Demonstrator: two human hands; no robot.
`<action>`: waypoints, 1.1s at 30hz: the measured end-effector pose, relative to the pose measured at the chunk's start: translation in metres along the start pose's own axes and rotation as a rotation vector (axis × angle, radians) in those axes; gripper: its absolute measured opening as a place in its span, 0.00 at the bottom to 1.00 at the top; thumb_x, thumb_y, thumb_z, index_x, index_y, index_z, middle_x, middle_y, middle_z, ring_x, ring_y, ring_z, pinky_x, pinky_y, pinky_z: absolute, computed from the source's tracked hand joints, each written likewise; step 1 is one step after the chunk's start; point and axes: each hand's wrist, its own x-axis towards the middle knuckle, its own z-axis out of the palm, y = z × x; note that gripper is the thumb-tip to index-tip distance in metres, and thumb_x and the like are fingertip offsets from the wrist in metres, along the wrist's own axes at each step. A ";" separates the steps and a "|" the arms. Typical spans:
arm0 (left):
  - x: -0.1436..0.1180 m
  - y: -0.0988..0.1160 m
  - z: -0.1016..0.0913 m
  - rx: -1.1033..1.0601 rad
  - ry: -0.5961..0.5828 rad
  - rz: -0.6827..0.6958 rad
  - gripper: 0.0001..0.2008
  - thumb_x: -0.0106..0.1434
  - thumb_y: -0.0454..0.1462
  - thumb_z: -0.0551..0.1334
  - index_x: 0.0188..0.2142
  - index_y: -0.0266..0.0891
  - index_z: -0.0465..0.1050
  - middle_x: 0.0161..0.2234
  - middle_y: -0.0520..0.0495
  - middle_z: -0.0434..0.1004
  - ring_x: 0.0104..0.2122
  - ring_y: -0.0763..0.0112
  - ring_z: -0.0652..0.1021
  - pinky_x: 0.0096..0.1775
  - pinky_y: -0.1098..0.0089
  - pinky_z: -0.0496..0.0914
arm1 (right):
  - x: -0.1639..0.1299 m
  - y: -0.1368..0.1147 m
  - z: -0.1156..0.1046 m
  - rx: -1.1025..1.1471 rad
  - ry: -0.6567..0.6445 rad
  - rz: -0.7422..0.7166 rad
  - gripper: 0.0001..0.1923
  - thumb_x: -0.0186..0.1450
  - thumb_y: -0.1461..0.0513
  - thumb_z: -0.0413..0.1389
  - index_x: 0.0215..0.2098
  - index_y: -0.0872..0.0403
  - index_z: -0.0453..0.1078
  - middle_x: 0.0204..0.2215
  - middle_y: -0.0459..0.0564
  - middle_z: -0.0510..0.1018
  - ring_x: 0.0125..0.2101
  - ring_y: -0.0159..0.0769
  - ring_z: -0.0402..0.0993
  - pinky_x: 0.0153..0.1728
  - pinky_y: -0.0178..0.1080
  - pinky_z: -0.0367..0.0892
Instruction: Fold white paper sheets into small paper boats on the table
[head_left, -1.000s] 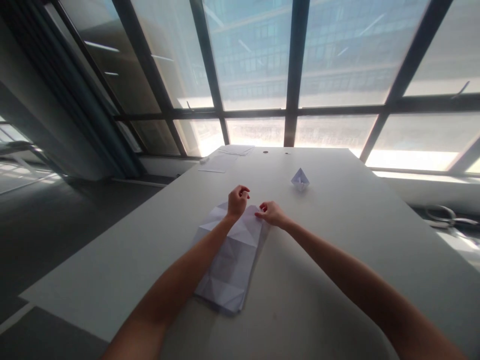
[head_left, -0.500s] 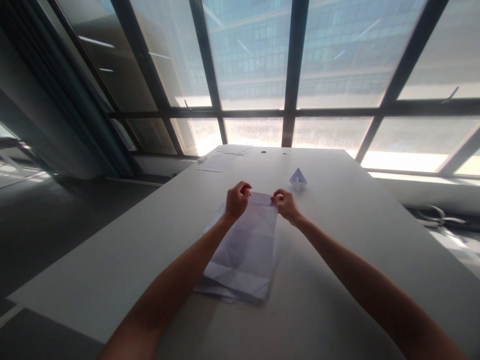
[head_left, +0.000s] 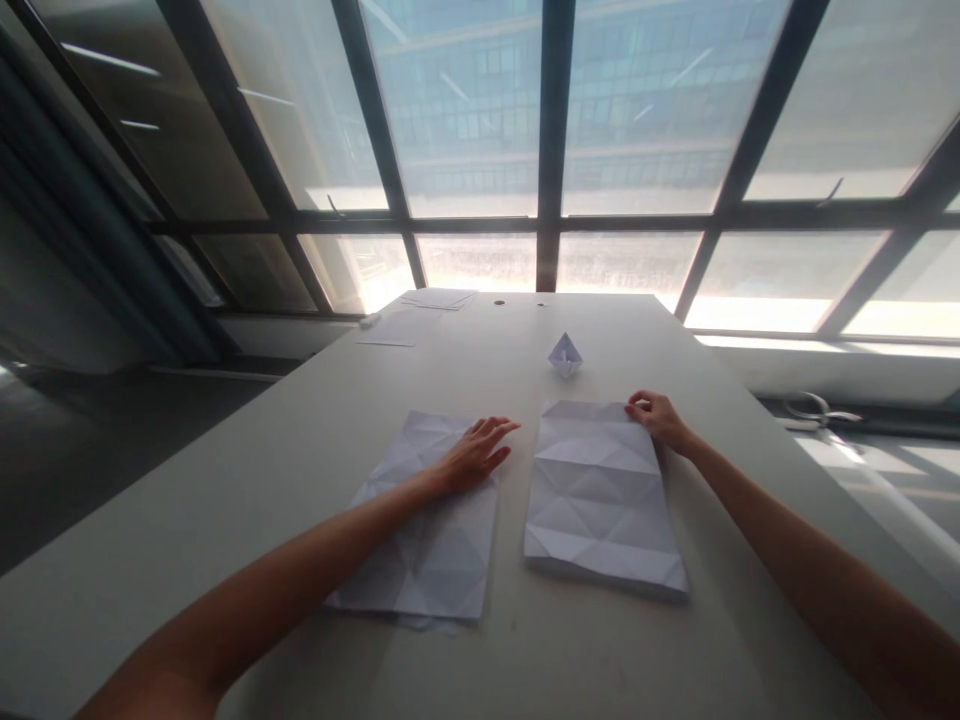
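Lying side by side on the worktop (head_left: 225, 500), two creased sheets are seen, slightly apart. The left hand (head_left: 472, 455) is pressed flat, fingers spread, on the far end of the left stack of paper (head_left: 431, 545). The right sheet (head_left: 600, 495) is pinched at its far right corner by the right hand (head_left: 656, 415), grip closed on it. A small paper boat (head_left: 565, 354) is noted beyond, well apart.

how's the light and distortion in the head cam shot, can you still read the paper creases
Head view: strong backlight from the windows washes out the far table; wide-angle lens bends the window frames; creases on the right sheet read clearly, those on the left sheet fainter.
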 end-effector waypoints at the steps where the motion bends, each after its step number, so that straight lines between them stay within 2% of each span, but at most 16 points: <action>1: -0.005 -0.004 -0.006 0.012 -0.051 0.013 0.24 0.69 0.39 0.54 0.64 0.48 0.57 0.59 0.43 0.65 0.57 0.61 0.66 0.60 0.59 0.59 | -0.001 0.003 0.000 0.028 -0.004 -0.007 0.09 0.60 0.53 0.54 0.30 0.50 0.64 0.23 0.51 0.75 0.21 0.36 0.63 0.20 0.38 0.56; 3: -0.009 -0.012 -0.019 0.071 -0.123 0.009 0.27 0.67 0.41 0.58 0.64 0.49 0.57 0.58 0.43 0.65 0.56 0.57 0.66 0.59 0.56 0.60 | -0.002 0.005 0.003 0.102 -0.007 -0.026 0.12 0.58 0.51 0.55 0.29 0.51 0.65 0.22 0.50 0.74 0.21 0.35 0.63 0.20 0.37 0.55; 4: -0.005 -0.013 -0.025 0.117 -0.106 -0.028 0.27 0.66 0.41 0.58 0.64 0.50 0.58 0.58 0.43 0.64 0.56 0.56 0.66 0.57 0.55 0.61 | -0.002 0.005 0.005 0.130 -0.005 -0.035 0.13 0.57 0.50 0.55 0.29 0.51 0.66 0.21 0.49 0.73 0.20 0.34 0.62 0.20 0.36 0.55; 6: 0.013 -0.009 -0.033 0.213 0.028 -0.116 0.25 0.67 0.40 0.56 0.64 0.49 0.59 0.57 0.41 0.64 0.54 0.53 0.66 0.55 0.52 0.62 | -0.001 0.003 0.010 0.188 0.000 -0.054 0.17 0.54 0.48 0.57 0.28 0.52 0.66 0.20 0.46 0.72 0.19 0.32 0.60 0.19 0.35 0.52; 8: 0.046 0.005 -0.032 0.245 0.093 -0.126 0.26 0.66 0.40 0.57 0.63 0.48 0.60 0.58 0.40 0.63 0.54 0.51 0.66 0.53 0.51 0.62 | 0.000 0.000 0.013 0.228 0.002 -0.076 0.18 0.52 0.47 0.58 0.27 0.53 0.66 0.18 0.45 0.70 0.19 0.30 0.58 0.18 0.34 0.50; 10: 0.085 0.028 -0.018 0.198 0.078 -0.101 0.24 0.66 0.39 0.57 0.61 0.48 0.62 0.58 0.40 0.63 0.54 0.51 0.66 0.52 0.52 0.63 | 0.000 -0.001 0.015 0.233 0.007 -0.092 0.18 0.52 0.47 0.58 0.26 0.53 0.66 0.16 0.43 0.69 0.18 0.30 0.57 0.18 0.33 0.50; 13: 0.141 0.061 0.019 0.061 0.070 -0.068 0.19 0.66 0.38 0.57 0.56 0.46 0.68 0.55 0.40 0.68 0.52 0.52 0.69 0.52 0.54 0.64 | -0.001 0.001 0.017 0.218 0.016 -0.105 0.16 0.53 0.50 0.58 0.27 0.53 0.67 0.16 0.42 0.68 0.19 0.30 0.58 0.19 0.33 0.51; 15: 0.165 0.074 0.046 -0.032 0.127 -0.094 0.15 0.66 0.37 0.56 0.51 0.43 0.72 0.50 0.40 0.72 0.50 0.53 0.71 0.51 0.54 0.64 | -0.002 0.005 0.018 0.209 0.021 -0.117 0.14 0.53 0.51 0.57 0.28 0.54 0.67 0.17 0.42 0.68 0.20 0.30 0.59 0.20 0.33 0.52; 17: 0.177 0.078 0.066 -0.143 0.228 -0.154 0.12 0.67 0.35 0.55 0.46 0.40 0.75 0.46 0.40 0.75 0.48 0.56 0.74 0.51 0.57 0.65 | -0.002 0.009 0.019 0.200 0.024 -0.129 0.13 0.54 0.52 0.57 0.28 0.54 0.67 0.17 0.42 0.68 0.20 0.31 0.59 0.21 0.33 0.52; 19: 0.178 0.075 0.076 -0.177 0.266 -0.181 0.14 0.69 0.34 0.51 0.45 0.39 0.75 0.44 0.39 0.76 0.46 0.58 0.75 0.50 0.59 0.66 | -0.002 0.012 0.020 0.193 0.023 -0.138 0.12 0.55 0.53 0.56 0.28 0.54 0.68 0.18 0.42 0.68 0.20 0.31 0.60 0.21 0.33 0.53; 21: 0.172 0.070 0.076 -0.198 0.279 -0.190 0.15 0.70 0.34 0.50 0.43 0.38 0.75 0.43 0.40 0.77 0.45 0.61 0.76 0.50 0.62 0.67 | -0.002 0.013 0.021 0.188 0.015 -0.144 0.12 0.55 0.53 0.56 0.28 0.54 0.68 0.19 0.42 0.69 0.22 0.32 0.61 0.22 0.33 0.54; 27: 0.138 0.052 0.059 -0.303 0.334 -0.152 0.14 0.69 0.35 0.51 0.42 0.40 0.76 0.42 0.44 0.79 0.44 0.64 0.77 0.50 0.66 0.68 | -0.003 0.012 0.020 0.167 -0.002 -0.149 0.11 0.55 0.53 0.55 0.28 0.53 0.68 0.20 0.43 0.69 0.23 0.33 0.63 0.25 0.33 0.56; 31: 0.111 0.034 0.050 -0.236 0.290 -0.159 0.14 0.68 0.35 0.51 0.41 0.40 0.76 0.40 0.45 0.79 0.43 0.64 0.77 0.50 0.65 0.68 | -0.001 0.015 0.020 0.149 0.011 -0.181 0.11 0.56 0.54 0.55 0.29 0.54 0.69 0.21 0.44 0.71 0.24 0.34 0.64 0.26 0.34 0.57; 33: 0.099 0.028 0.045 -0.197 0.290 -0.142 0.14 0.68 0.34 0.52 0.44 0.39 0.76 0.43 0.44 0.78 0.46 0.64 0.76 0.53 0.64 0.67 | 0.003 0.019 0.021 0.127 0.027 -0.192 0.11 0.57 0.54 0.55 0.30 0.54 0.69 0.22 0.44 0.71 0.25 0.34 0.65 0.26 0.34 0.58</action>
